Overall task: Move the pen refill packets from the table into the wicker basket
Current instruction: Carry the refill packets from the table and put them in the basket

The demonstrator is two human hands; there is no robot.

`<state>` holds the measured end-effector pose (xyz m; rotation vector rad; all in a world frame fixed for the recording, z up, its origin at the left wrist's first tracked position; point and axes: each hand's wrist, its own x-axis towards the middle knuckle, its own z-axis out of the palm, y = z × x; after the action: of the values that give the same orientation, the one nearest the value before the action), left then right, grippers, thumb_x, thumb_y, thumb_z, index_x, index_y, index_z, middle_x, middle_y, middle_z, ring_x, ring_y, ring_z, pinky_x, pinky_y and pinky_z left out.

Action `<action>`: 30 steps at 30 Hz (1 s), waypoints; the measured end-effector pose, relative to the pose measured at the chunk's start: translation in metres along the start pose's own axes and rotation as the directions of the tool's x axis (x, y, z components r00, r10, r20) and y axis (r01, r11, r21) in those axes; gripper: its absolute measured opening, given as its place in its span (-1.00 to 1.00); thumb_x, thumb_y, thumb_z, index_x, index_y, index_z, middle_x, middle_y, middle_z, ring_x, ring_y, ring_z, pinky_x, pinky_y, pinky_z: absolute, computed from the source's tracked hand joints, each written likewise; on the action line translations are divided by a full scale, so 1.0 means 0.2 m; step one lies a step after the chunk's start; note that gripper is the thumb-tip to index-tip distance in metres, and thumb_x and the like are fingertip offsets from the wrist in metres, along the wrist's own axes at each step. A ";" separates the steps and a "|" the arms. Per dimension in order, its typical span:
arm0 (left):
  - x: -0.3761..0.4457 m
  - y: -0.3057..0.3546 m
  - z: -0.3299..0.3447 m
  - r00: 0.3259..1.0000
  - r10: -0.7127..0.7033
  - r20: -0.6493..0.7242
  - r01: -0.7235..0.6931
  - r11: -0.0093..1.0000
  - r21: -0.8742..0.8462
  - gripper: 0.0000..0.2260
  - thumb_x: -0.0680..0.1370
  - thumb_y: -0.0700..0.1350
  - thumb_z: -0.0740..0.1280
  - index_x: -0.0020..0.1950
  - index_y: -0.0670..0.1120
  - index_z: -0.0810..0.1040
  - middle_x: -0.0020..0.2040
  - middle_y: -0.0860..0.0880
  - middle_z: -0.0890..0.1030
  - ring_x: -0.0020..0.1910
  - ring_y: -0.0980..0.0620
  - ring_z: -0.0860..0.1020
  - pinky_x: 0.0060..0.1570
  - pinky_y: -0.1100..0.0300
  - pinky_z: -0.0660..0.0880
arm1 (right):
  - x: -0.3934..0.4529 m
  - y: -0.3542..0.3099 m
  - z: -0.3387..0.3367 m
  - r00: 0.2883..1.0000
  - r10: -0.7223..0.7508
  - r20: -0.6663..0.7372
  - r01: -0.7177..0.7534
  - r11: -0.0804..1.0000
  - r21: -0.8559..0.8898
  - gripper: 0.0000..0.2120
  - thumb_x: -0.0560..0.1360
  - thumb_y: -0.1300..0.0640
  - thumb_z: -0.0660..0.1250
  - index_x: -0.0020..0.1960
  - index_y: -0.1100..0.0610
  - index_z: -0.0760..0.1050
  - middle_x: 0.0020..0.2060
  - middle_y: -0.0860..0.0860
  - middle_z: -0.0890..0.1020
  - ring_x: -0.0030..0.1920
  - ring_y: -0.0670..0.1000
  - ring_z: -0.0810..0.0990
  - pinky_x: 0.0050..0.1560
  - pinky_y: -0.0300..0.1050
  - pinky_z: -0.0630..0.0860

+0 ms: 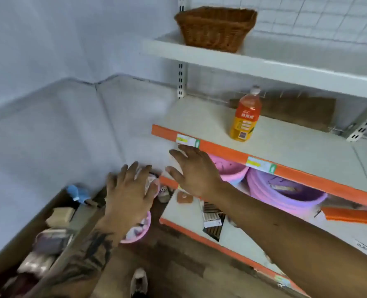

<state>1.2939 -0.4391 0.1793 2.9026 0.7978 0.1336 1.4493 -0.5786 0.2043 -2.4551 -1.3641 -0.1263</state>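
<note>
Left hand (128, 193) and right hand (196, 172) outstretched, fingers spread

Wicker basket (215, 29) on top shelf (264, 67); bottle (245, 115) on the shelf below.

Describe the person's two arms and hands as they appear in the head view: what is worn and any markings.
Both forearms are bare, with no sleeves, gloves or watch in view. The left forearm carries a large dark tattoo running up from the wrist towards the elbow. The left hand shows nothing worn. The right hand may have a thin ring on one finger, too blurred to confirm.
</note>
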 end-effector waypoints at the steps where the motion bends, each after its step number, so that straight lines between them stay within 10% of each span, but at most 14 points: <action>1: -0.14 -0.06 0.05 0.998 -0.046 0.037 0.045 0.999 0.022 -0.37 0.56 0.29 -0.07 0.51 0.07 0.43 0.53 -0.11 0.43 0.52 -0.21 0.34 0.46 -0.38 0.10 | -0.05 -0.07 0.08 0.997 -0.026 0.069 0.024 0.999 0.025 -0.46 0.54 -0.17 0.23 0.40 0.11 0.54 0.34 0.21 0.58 0.29 0.27 0.58 0.25 0.18 0.53; 17: -1.98 -0.79 0.31 0.650 -0.734 0.197 0.751 0.660 -0.022 -0.49 0.64 0.33 0.04 0.53 0.17 0.34 0.57 -0.04 0.35 0.57 -0.14 0.26 0.50 -0.36 0.04 | -0.82 -1.46 0.74 0.660 -0.492 0.568 0.446 0.865 0.231 -0.41 0.66 -0.24 0.14 0.60 0.01 0.26 0.55 0.09 0.35 0.51 0.17 0.36 0.45 0.15 0.37; 30: -3.48 -1.31 0.31 0.267 -0.916 0.301 0.958 0.219 -0.185 -0.50 0.66 0.29 0.02 0.58 0.18 0.23 0.58 -0.05 0.31 0.60 -0.17 0.18 0.51 -0.42 -0.08 | -1.72 -2.86 1.14 0.339 -0.633 0.696 0.655 0.690 0.309 -0.42 0.66 -0.24 0.16 0.57 0.03 0.27 0.52 0.09 0.39 0.50 0.15 0.37 0.43 0.18 0.41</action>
<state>0.5734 -0.5800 0.0439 1.5776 2.0991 -0.0560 0.7662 -0.5043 0.0476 -1.7969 -2.6735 0.8491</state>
